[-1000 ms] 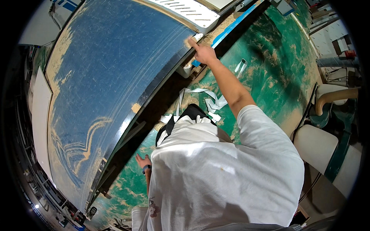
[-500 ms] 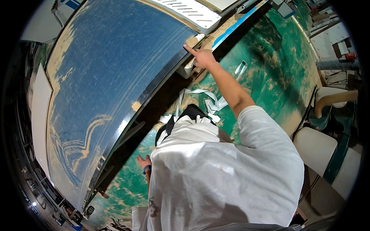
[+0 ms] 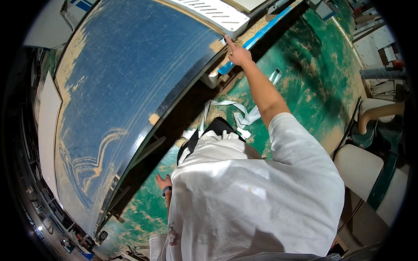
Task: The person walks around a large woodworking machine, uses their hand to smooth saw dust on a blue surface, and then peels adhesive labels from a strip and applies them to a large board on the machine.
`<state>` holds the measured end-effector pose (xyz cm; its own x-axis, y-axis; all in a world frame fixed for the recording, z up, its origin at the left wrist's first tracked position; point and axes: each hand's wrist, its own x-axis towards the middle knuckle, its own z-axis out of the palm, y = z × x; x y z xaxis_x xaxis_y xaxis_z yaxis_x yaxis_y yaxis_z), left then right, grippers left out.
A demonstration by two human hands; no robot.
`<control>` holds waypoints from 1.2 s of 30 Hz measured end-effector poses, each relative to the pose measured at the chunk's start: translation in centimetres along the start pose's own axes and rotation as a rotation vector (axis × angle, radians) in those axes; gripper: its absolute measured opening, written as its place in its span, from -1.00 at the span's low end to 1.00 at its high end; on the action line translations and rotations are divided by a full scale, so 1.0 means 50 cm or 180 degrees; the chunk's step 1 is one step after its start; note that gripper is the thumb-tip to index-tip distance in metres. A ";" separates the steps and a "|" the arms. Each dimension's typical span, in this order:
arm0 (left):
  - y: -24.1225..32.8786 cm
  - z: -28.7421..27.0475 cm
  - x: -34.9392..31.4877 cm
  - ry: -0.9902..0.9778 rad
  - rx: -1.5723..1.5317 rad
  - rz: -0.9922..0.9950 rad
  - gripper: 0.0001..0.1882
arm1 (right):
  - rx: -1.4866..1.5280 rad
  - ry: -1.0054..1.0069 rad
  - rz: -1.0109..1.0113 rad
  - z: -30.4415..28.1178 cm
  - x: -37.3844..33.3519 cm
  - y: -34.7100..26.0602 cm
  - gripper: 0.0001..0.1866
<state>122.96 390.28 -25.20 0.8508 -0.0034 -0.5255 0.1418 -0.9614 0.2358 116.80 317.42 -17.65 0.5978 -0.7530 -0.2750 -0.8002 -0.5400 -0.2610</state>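
My right hand point(image 3: 239, 55) reaches out over the near edge of a blue, sawdust-dusted machine table point(image 3: 143, 56). Its index finger is stretched forward, the tip at the table's corner beside a white slotted cover point(image 3: 213, 14). The other fingers are partly hidden beneath the hand, and nothing shows in its grip. Low at my side hangs my left hand point(image 3: 163, 181), fingers apart and holding nothing, with a dark band at the wrist. Just past the right hand runs a sawdust-covered ledge with a blue edge strip point(image 3: 254, 40).
Crumpled white strips point(image 3: 246, 115) lie on the green, sawdust-strewn floor point(image 3: 300, 82) by my feet. A white pipe end point(image 3: 210, 80) sticks out under the table edge. Pale panels point(image 3: 359, 167) stand at the right, near a tan hose point(image 3: 379, 114). Another white panel point(image 3: 48, 135) borders the table's left side.
My right hand has moved forward and to the right along the table edge, its fingertip now by the slotted cover's corner. My left hand stays at my side.
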 end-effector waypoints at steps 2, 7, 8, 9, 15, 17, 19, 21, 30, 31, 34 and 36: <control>0.001 -0.001 0.001 -0.0008 0.0004 0.0007 -0.16 | -0.0156 0.0056 -0.0518 0.006 0.013 0.012 -0.02; 0.010 -0.001 -0.008 0.0040 -0.0021 0.0026 -0.17 | -0.0439 -0.0164 -0.0606 -0.021 -0.003 -0.006 -0.05; 0.008 0.000 -0.005 0.0068 -0.0016 0.0062 -0.17 | -0.0484 -0.0129 -0.0548 -0.023 -0.008 -0.012 -0.05; 0.004 0.000 -0.004 0.0097 -0.0010 0.0099 -0.17 | -0.0479 -0.0127 -0.0552 -0.016 -0.013 -0.017 -0.05; -0.008 0.012 0.008 0.0141 0.0125 0.0146 -0.17 | -0.0642 -0.0287 -0.1272 -0.007 -0.068 -0.072 -0.04; 0.002 0.010 0.012 0.0150 0.0025 0.0192 -0.17 | -0.0517 -0.0198 -0.1180 0.005 -0.058 -0.054 -0.05; -0.001 0.010 0.020 0.0163 -0.0080 0.0227 -0.16 | -0.0392 -0.0112 -0.1101 0.008 -0.057 -0.048 -0.07; -0.016 0.014 0.031 0.0215 -0.0048 0.0271 -0.16 | -0.0398 -0.0149 -0.1243 0.001 -0.062 -0.054 -0.06; -0.003 0.007 0.036 0.0100 0.0055 0.0222 -0.14 | -0.0250 0.0044 -0.0619 -0.008 -0.045 -0.040 -0.07; -0.004 0.006 0.036 0.0096 0.0060 0.0225 -0.14 | -0.0248 0.0041 -0.0613 -0.007 -0.042 -0.040 -0.07; -0.005 0.005 0.036 0.0065 0.0029 0.0203 -0.14 | -0.0408 -0.0094 -0.0943 -0.008 -0.041 -0.052 -0.08; -0.005 0.005 0.033 0.0087 0.0061 0.0224 -0.14 | -0.0504 -0.0259 -0.0828 -0.023 -0.051 -0.068 -0.08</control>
<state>124.20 390.44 -26.35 0.8718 -0.0639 -0.4856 0.0716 -0.9642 0.2555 117.93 320.76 -15.01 0.7802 -0.5528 -0.2928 -0.6137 -0.7671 -0.1867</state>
